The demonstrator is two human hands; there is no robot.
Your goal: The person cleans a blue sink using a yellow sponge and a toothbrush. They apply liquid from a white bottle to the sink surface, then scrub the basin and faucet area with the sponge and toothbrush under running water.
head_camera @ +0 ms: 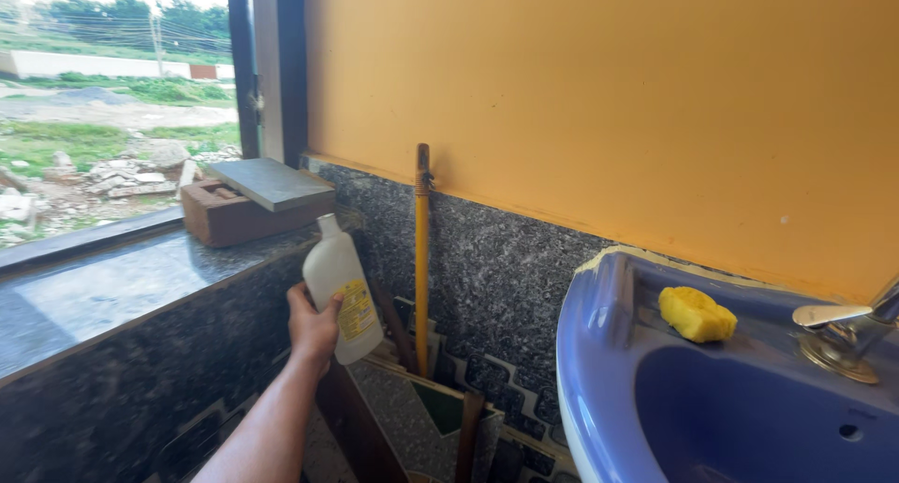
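Observation:
My left hand (312,322) is raised and grips a white plastic bottle (339,286) with a yellow label, held upright near the dark granite window ledge (112,296). The bottle's neck has no cap that I can see. A yellow sponge (697,313) lies on the back rim of a blue washbasin (599,352) at the right, beside a metal tap (843,328). My right hand is out of view.
A yellow-handled stick (422,258) leans against the speckled granite wall strip below the orange wall. A brick with a grey tile (257,200) on it sits on the ledge by the open window. Tile pieces and boards (421,417) stand on the floor below.

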